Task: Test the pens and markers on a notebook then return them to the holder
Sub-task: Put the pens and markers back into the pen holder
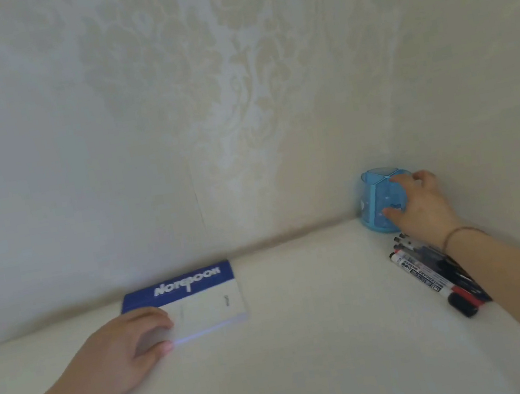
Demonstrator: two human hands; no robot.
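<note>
A notebook (199,295) with a blue cover flap folded back lies open on the white table (309,342), showing a white page. My left hand (128,343) grips its near left corner, thumb at the page edge. A blue pen holder (378,202) stands at the far right against the wall, with no pens showing above its rim. My right hand (420,205) holds the holder's right side, fingers curled over its rim and wall. Several pens and markers (431,275) lie in a bunch on the table under my right forearm.
A pale patterned wall (236,98) rises right behind the table and bends round at the right, boxing in the holder's corner. A thin bracelet sits on my right wrist (458,233).
</note>
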